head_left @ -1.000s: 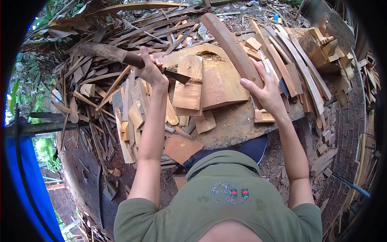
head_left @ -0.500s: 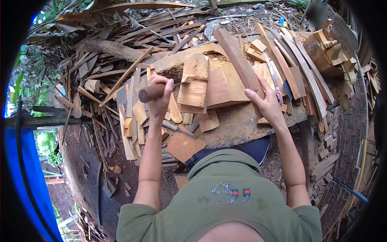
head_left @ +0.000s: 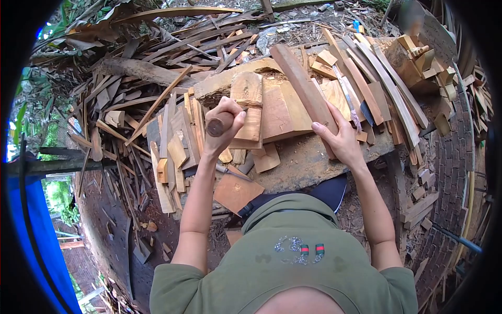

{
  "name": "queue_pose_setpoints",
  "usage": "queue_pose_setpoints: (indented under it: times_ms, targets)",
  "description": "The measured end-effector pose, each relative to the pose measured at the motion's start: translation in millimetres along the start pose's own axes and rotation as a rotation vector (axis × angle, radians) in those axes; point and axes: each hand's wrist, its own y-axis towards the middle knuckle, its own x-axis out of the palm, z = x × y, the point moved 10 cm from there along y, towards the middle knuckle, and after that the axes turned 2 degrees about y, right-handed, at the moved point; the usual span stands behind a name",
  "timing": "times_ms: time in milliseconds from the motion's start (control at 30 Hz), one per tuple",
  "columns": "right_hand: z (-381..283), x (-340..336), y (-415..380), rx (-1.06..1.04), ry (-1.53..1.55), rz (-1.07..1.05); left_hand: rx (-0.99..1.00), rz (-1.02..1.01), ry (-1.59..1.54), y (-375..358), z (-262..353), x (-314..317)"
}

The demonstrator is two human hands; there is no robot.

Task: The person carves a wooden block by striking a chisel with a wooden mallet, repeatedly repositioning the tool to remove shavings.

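My left hand (head_left: 224, 125) is closed round a dark round wooden handle (head_left: 216, 127), whose end faces me. Beyond that hand a thin blade edge meets the split in a light wooden block (head_left: 247, 108); most of the tool is hidden. My right hand (head_left: 341, 137) grips the lower part of a long brown wooden bar (head_left: 303, 86), which slants up and to the left. Under the bar lies a wide pale block (head_left: 285, 110). A square wood piece (head_left: 235, 191) rests at the near edge of the bench, with a thin-shafted tool (head_left: 232, 171) over it.
The worn bench (head_left: 303, 170) carries several offcuts. Scrap strips (head_left: 125, 94) are heaped at the left and back. Long planks (head_left: 387, 83) lie at the right, near a stump with cut blocks (head_left: 418, 68). A blue sheet (head_left: 36, 235) hangs far left.
My left hand has moved slightly right, nearer the split block, and the handle's end has turned more toward me. The whole view has shifted slightly. My right hand still holds the bar.
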Motion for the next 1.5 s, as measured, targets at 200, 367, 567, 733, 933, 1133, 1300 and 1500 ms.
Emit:
queue_pose_setpoints:
  times_ms: [200, 367, 567, 733, 933, 1133, 1300, 1500]
  targets:
    - [-51.2, 16.1, -7.2, -0.098, -0.052, -0.067, -0.029, -0.076, 0.075, -20.4, -2.6, 13.2]
    - [-147.4, 43.6, -35.4, -0.476, 0.026, -0.342, 0.067, -0.06, 0.366, -38.4, -13.1, 12.7]
    - [-140.6, 75.0, -43.5, -0.619, -0.644, -0.396, 0.157, -0.158, 0.013, -33.0, 2.0, 21.1]
    - [-166.4, 65.4, -63.3, -0.773, -0.324, -0.288, 0.095, -0.035, 0.095, -34.8, -0.4, 20.5]
    - [-171.1, 70.7, -64.7, -0.761, -0.401, -0.27, 0.115, -0.122, 0.058, -26.2, -4.3, 18.0]
    - [-163.7, 87.3, -53.9, -0.771, -0.614, -0.298, 0.101, -0.131, 0.026, -12.9, 2.9, 13.7]
    - [-185.6, 81.0, -65.6, -0.889, -0.448, -0.224, 0.091, -0.149, 0.109, -20.5, -7.6, 18.7]
    - [-181.6, 76.3, -58.4, -0.845, -0.398, -0.202, 0.109, -0.139, 0.085, -24.9, -9.4, 20.2]
